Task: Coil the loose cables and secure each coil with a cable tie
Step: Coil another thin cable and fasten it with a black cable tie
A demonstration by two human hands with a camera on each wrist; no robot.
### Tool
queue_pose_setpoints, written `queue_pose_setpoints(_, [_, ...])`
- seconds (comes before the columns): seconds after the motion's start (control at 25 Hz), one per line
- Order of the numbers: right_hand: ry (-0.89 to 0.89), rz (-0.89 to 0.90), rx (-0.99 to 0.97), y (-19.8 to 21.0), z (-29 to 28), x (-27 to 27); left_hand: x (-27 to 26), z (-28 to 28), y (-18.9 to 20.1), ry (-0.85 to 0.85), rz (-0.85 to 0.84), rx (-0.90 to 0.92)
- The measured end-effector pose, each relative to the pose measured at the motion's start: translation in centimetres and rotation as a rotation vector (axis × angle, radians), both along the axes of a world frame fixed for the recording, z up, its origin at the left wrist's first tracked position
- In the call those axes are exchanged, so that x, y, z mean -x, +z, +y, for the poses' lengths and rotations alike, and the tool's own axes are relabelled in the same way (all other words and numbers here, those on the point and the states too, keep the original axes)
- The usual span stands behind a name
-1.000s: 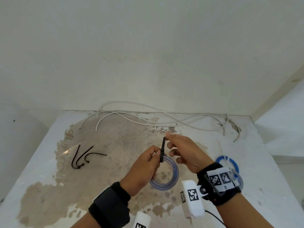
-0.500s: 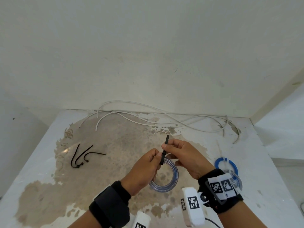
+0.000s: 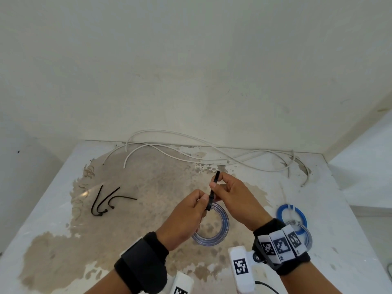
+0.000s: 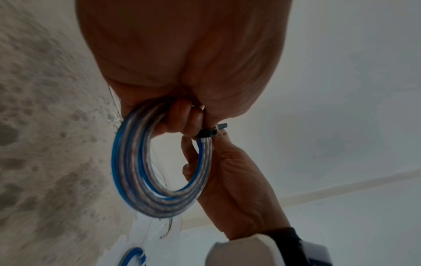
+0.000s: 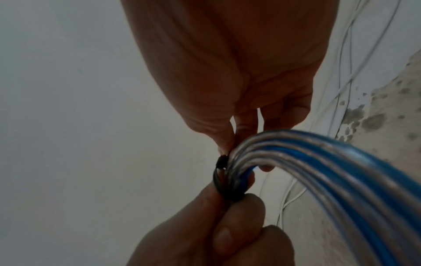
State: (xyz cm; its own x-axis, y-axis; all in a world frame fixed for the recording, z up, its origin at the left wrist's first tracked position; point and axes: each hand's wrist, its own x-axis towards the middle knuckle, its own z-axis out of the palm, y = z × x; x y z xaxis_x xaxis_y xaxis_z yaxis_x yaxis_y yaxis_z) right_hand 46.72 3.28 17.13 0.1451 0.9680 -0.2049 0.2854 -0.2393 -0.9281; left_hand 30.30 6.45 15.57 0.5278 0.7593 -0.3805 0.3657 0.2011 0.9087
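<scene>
A white table (image 3: 318, 262) with a broad brown worn patch stands in a corner of plain off-white walls. Loose white cables (image 3: 191, 153) trail along its far edge, three black ties (image 3: 106, 201) lie at the left, and a tied blue coil (image 3: 291, 217) sits at the right. Above the middle, the left hand (image 3: 184, 217) grips a clear-and-blue coil (image 3: 220, 230) at its top, the ring hanging on edge. The right hand (image 3: 235, 200) pinches the black cable tie (image 3: 213, 190) wrapped round it, its tail pointing up and away.
</scene>
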Motion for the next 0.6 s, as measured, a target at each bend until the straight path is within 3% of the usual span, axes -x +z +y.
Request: queue_pose_setpoints(0.6, [-0.113,-0.086,-0.029,-0.66,0.04,0.25,-0.63,-0.35,0.76,-0.03,-0.024,0.114])
